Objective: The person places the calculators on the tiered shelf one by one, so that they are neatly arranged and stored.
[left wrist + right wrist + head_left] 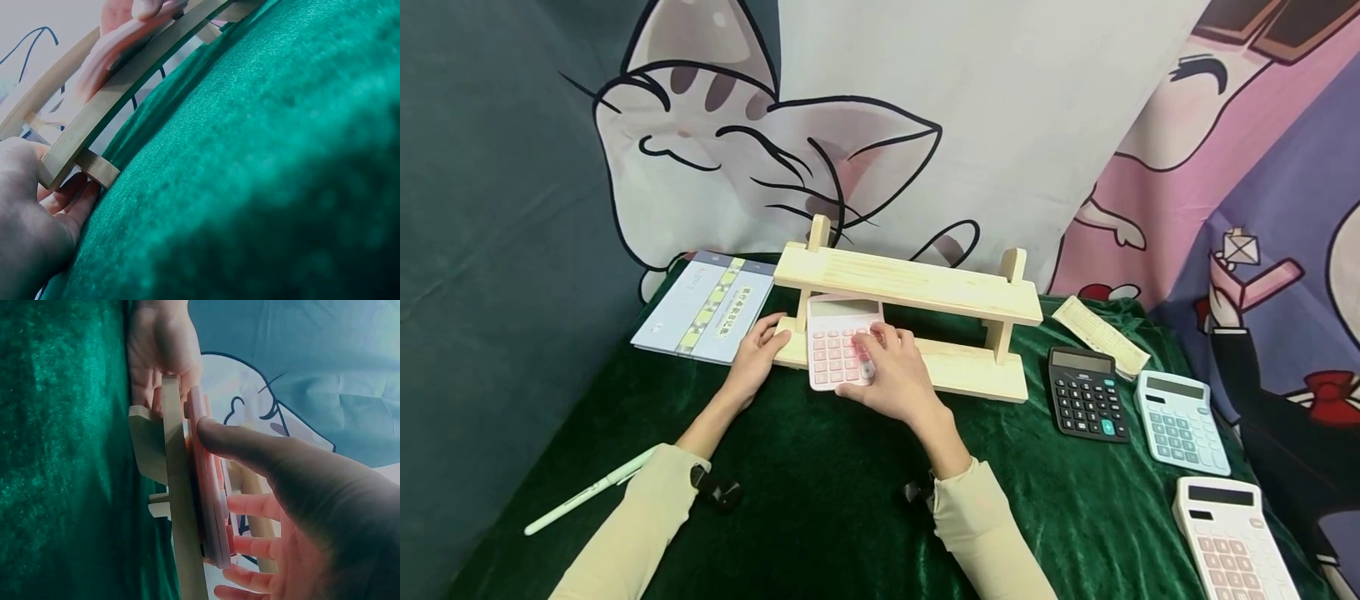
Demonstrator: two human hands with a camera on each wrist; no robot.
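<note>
I find the pink calculator (pixel 830 354) at the wooden shelf's (pixel 917 281) left; presumably light, rigid, slick; best held by its side edges; right hand (pixel 892 375) spread over it; left hand (pixel 756 358) grips the shelf's end.

Pale wooden two-tier shelf (pixel 910 277) near the table's (pixel 835 500) far edge. Over its lower board (pixel 977 372), toward the left end, a pink calculator (pixel 830 343): keys up, nearly flat, screen (pixel 842 307) toward the upper board (pixel 958 290), near end past the front edge.
</note>
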